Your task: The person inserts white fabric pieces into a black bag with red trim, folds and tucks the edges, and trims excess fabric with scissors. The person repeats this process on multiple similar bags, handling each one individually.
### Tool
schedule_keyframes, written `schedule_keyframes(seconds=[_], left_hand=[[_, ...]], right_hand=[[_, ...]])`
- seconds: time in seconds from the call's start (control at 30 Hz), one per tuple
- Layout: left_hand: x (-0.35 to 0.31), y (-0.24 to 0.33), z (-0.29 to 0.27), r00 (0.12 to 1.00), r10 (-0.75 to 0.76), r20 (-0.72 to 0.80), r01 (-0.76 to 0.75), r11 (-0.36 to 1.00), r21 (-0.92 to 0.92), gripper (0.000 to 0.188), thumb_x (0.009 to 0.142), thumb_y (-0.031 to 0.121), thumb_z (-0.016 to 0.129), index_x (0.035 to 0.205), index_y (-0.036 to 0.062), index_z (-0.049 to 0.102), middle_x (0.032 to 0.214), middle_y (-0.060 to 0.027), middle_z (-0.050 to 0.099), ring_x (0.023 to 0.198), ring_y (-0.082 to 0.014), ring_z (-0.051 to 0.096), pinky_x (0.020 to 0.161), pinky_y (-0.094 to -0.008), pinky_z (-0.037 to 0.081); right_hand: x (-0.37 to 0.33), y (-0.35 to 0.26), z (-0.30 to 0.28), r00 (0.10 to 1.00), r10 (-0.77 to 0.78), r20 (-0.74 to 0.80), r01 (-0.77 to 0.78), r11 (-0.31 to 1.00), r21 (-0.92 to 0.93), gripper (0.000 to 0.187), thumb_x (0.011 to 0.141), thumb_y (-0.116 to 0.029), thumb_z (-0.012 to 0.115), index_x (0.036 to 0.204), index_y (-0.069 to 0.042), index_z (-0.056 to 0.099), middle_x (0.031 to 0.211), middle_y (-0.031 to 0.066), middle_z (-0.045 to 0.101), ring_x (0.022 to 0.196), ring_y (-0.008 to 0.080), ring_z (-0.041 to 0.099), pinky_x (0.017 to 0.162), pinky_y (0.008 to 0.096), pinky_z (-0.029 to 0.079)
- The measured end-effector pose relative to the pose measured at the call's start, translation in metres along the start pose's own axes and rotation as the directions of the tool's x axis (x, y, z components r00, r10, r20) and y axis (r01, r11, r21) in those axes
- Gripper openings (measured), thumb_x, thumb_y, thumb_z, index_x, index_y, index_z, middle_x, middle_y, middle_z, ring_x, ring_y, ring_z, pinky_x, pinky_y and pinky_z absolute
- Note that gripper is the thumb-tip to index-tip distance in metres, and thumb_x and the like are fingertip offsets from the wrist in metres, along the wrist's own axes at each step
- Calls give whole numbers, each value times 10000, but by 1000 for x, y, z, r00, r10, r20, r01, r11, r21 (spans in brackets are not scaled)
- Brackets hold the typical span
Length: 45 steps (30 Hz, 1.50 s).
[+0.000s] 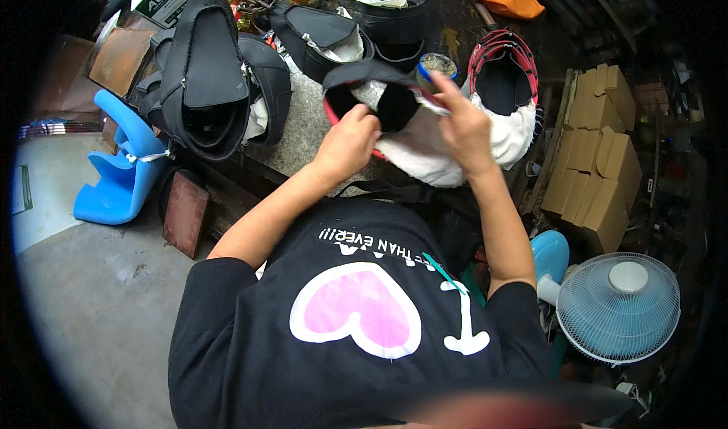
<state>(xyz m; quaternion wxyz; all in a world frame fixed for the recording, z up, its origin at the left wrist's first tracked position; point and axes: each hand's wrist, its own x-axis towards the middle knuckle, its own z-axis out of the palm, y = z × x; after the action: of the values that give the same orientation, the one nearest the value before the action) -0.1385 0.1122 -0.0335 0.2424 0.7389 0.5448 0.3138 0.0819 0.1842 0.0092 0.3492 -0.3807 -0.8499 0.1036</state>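
One shoe upper (426, 152) slants toward near right: left hand (345, 147) clamps its left rim, right hand (464, 132) flanks the other side (blurred, can't tell that grip)!

We see the right hand (464, 129) is blurry, so we can't tell whether its fingers pinch the shoe upper (417, 139). It hides part of the small tub (436, 65). Our view's bottom edge cuts off the black shirt (360, 311).
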Motion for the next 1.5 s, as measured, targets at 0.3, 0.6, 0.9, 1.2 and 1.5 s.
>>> schedule_keyframes(seconds=[0.3, 0.6, 0.9, 1.2, 1.5], left_hand=[[12, 24, 6, 772, 634, -45, -634, 773, 27, 286, 740, 121, 705, 1003, 65, 609, 1206, -141, 559, 1078, -333, 572, 906, -424, 502], [28, 6, 52, 908, 363, 207, -347, 931, -114, 295, 847, 187, 659, 1093, 54, 565, 1149, -133, 564, 1066, -318, 560, 856, -415, 491], [40, 8, 82, 888, 105, 447, 18, 965, -261, 329, 859, 148, 579, 1148, -9, 565, 1104, -222, 619, 1023, -399, 598, 875, -454, 477], [27, 24, 89, 826, 287, 486, -291, 954, -69, 273, 751, 131, 619, 1004, 30, 629, 1033, -146, 623, 1009, -335, 589, 859, -419, 506], [34, -1, 50, 882, 39, 470, -78, 995, 65, 316, 786, 65, 584, 1098, 42, 635, 1065, -151, 617, 1060, -357, 578, 892, -454, 488]], right_hand=[[-61, -22, -118, 760, 543, -357, -563, 824, 54, 670, 877, 82, 525, 1489, -90, 313, 1259, 182, 608, 1032, 187, 631, 887, 312, 480], [-105, 2, -65, 655, 712, -253, -663, 702, 261, 852, 845, 56, 556, 1545, -142, 111, 1264, 221, 556, 1110, 300, 593, 971, 383, 443], [-118, -36, -49, 605, 777, -176, -724, 628, 285, 905, 797, 63, 540, 1543, -94, 51, 1513, 297, 268, 1302, 406, 439, 1067, 433, 362], [-131, -48, -62, 691, 709, -139, -718, 696, -16, 916, 780, 49, 550, 1541, -97, 63, 1539, 278, 222, 1405, 433, 272, 1130, 442, 287], [-94, -54, -85, 680, 713, -171, -734, 663, -149, 1117, 702, -143, 820, 1550, -143, 92, 1356, 204, 426, 1120, 362, 524, 930, 453, 458]])
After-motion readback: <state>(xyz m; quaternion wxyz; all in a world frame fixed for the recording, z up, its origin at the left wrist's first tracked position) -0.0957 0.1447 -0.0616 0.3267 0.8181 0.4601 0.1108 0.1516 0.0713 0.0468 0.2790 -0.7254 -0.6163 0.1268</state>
